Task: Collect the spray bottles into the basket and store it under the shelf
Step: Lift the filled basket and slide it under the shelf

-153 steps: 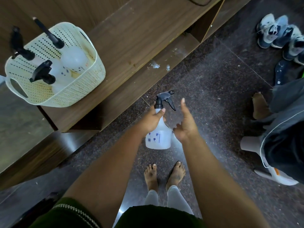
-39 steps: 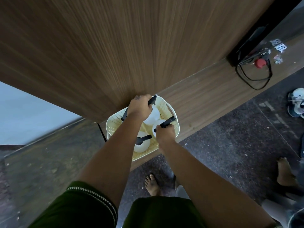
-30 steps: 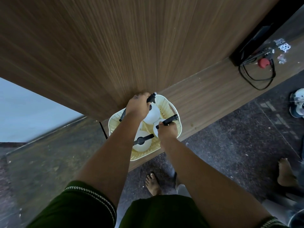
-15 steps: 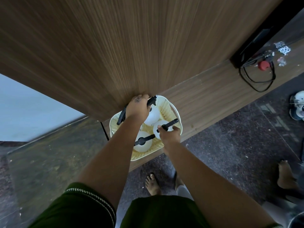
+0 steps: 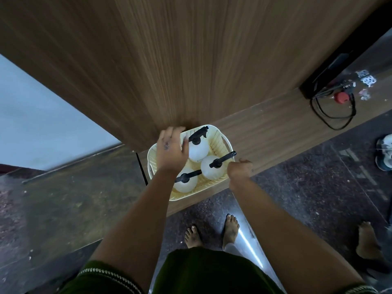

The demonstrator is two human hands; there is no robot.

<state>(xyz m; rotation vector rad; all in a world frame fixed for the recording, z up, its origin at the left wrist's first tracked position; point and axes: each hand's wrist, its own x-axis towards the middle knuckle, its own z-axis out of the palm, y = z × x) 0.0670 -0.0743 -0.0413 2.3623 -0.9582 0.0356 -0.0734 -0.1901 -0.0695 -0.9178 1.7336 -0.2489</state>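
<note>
A cream perforated basket [image 5: 220,137] stands at the left end of a low wooden ledge [image 5: 275,132], against a tall wood panel. Three white spray bottles with black trigger heads show inside it: one at the back [image 5: 199,150], one on the right [image 5: 212,171], one at the front [image 5: 186,184]. My left hand [image 5: 171,151] lies over the basket's left side, fingers spread toward the far rim, covering whatever is beneath. My right hand [image 5: 240,168] is curled at the basket's right rim, just off the right bottle's nozzle.
A black cable loop [image 5: 331,115] and a red round item [image 5: 341,96] lie on the ledge to the right. Shoes [image 5: 385,151] sit at the far right on the dark floor. Another person's bare foot [image 5: 367,240] stands lower right; my own feet [image 5: 212,232] are below the basket.
My right hand let go of the right bottle's nozzle and moved to the basket's right rim. My left hand lifted off the back bottle's trigger and opened over the basket.
</note>
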